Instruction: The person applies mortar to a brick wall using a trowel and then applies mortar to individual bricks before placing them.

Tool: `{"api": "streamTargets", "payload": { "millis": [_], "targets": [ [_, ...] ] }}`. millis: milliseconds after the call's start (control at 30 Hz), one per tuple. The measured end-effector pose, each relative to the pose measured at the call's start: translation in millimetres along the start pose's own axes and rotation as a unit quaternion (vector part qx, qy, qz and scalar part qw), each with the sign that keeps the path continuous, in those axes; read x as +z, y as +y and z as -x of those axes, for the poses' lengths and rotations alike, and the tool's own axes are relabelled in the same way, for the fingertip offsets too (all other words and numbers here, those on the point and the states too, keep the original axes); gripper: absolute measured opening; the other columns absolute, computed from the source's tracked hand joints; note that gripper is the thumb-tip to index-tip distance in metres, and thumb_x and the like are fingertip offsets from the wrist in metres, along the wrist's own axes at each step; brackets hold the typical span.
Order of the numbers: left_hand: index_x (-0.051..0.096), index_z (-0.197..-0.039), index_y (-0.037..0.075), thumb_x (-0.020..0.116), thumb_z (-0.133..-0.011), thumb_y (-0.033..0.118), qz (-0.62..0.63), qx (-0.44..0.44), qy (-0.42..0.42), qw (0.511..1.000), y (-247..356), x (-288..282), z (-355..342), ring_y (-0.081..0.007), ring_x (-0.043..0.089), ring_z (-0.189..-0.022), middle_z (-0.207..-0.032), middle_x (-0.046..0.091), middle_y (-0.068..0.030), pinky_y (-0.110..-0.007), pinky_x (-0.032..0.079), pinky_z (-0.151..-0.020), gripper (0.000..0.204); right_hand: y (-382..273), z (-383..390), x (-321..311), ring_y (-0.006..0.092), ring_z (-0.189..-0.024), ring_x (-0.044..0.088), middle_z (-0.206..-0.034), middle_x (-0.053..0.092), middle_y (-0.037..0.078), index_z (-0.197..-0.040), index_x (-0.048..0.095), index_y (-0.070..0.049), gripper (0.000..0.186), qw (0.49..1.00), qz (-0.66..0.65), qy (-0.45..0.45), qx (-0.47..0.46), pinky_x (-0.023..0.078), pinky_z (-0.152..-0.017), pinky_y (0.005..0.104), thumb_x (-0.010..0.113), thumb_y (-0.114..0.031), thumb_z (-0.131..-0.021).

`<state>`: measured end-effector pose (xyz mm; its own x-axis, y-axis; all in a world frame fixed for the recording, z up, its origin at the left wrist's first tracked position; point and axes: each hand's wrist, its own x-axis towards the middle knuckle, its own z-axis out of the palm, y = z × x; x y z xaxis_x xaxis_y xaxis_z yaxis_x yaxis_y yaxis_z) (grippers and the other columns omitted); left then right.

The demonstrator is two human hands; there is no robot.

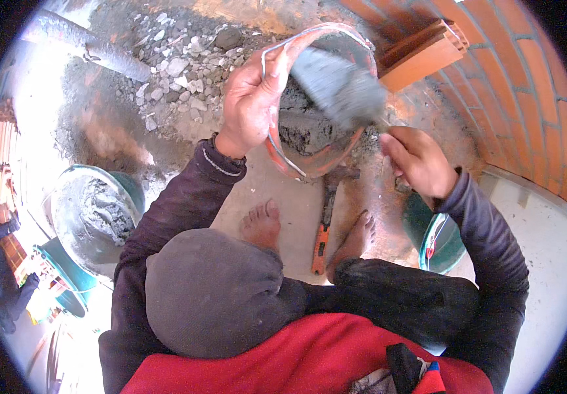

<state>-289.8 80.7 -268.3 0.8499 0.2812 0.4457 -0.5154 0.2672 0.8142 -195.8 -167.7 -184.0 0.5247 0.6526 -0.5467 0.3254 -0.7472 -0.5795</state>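
Note:
My left hand (pixel 249 105) is closed around the left rim of a reddish, mortar-smeared bucket (pixel 283 154), which is tilted. Grey mortar (pixel 306 128) lies inside it. In my right hand (pixel 421 161) is a trowel (pixel 342 85). Its grey blade is blurred by motion and lies over the bucket's opening, its tip toward the far left of the rim. Most of the trowel's handle is hidden by my fingers. Just below the bucket, a hammer (pixel 323 243) with an orange and black handle rests on the floor between my bare feet.
Stone rubble (pixel 178 72) is heaped at the far left, near a grey pole (pixel 89 47). A brick wall (pixel 526 85) rises at the right, with an orange hollow brick (pixel 421 58) before it. A mortar-filled bucket (pixel 60 213) stands left; a green bucket (pixel 451 246) is by my right forearm.

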Motion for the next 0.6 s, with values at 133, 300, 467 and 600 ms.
{"api": "streamTargets", "payload": {
  "millis": [133,300,467,600],
  "targets": [
    [0.063,-0.088,-0.007,0.053,-0.098,0.02,-0.037,-0.02,0.047,0.998,-15,3,4,-0.0251,0.053,-0.119,-0.124,0.061,-0.0224,-0.035,0.038,-0.1,0.03,-3,-38,15,0.0424,-0.064,0.061,-0.072,0.06,0.027,-0.088,0.061,0.005,0.042,0.967,-0.022,-0.25,0.05,0.051,-0.064,0.0464,0.046,-0.033,-0.099],
    [0.059,-0.102,-0.01,0.051,-0.098,0.022,-0.079,-0.013,0.044,0.996,-17,-8,9,-0.0252,0.051,-0.121,-0.128,0.058,-0.0207,-0.036,0.035,-0.103,0.033,2,-30,-37,0.044,-0.065,0.06,-0.071,0.06,0.027,-0.082,0.064,0.004,0.034,0.95,0.269,-0.066,-0.142,0.049,-0.064,0.0489,0.05,-0.024,-0.096],
    [0.064,-0.115,-0.011,0.05,-0.099,0.024,-0.025,0.001,0.101,0.995,-11,3,1,-0.0231,0.055,-0.114,-0.124,0.061,-0.0175,-0.034,0.04,-0.098,0.041,24,-31,-44,0.0421,-0.063,0.06,-0.066,0.058,0.025,-0.085,0.065,0.003,0.03,0.933,0.321,-0.115,-0.116,0.05,-0.061,0.0477,0.052,-0.022,-0.095],
    [0.063,-0.115,-0.011,0.05,-0.098,0.024,-0.022,-0.015,0.07,0.997,-22,0,6,-0.0217,0.055,-0.114,-0.123,0.061,-0.017,-0.033,0.04,-0.098,0.041,30,-50,26,0.031,-0.052,0.059,-0.06,0.057,0.017,-0.081,0.061,0.004,0.035,0.974,0.121,-0.169,-0.092,0.05,-0.051,0.0415,0.052,-0.027,-0.097]
  ]
}}
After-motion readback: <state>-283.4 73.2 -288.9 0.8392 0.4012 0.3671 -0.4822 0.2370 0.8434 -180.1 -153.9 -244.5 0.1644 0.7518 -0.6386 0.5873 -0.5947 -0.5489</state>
